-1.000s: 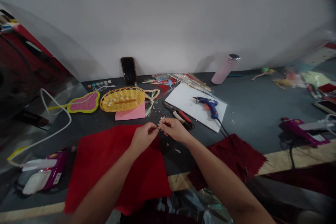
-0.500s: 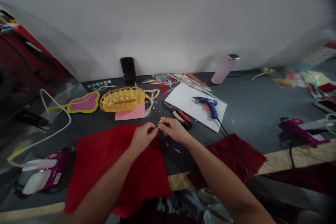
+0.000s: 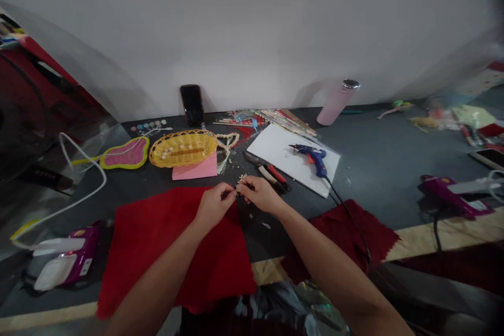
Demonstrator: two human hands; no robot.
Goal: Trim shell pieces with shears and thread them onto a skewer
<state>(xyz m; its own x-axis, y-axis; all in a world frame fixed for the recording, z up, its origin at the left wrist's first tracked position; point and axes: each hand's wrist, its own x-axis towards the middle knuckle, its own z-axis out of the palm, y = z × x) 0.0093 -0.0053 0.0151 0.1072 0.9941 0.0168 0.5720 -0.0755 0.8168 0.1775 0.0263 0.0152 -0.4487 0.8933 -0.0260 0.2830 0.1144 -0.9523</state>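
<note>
My left hand [image 3: 214, 202] and my right hand [image 3: 258, 193] meet over the dark table, just past the corner of a red cloth [image 3: 157, 231]. The fingers of both are pinched together, fingertip to fingertip. Whatever lies between them is too small to make out. Small pale bits [image 3: 242, 178] are scattered on the table right behind the fingertips. Beyond my right hand are pliers [image 3: 279, 177] with red and white handles. A yellow woven basket [image 3: 184, 161] with a few pale pieces inside stands behind my left hand, partly on a pink sheet [image 3: 197, 172].
A blue glue gun [image 3: 315, 155] lies on a white board [image 3: 271, 142], its cord crossing a dark red cloth [image 3: 350, 231]. A phone [image 3: 192, 105] and a pink bottle [image 3: 336, 105] stand by the partition [image 3: 252, 42]. Purple devices [image 3: 84, 252] sit at both sides; a beaded string [image 3: 228, 142] lies beside the basket.
</note>
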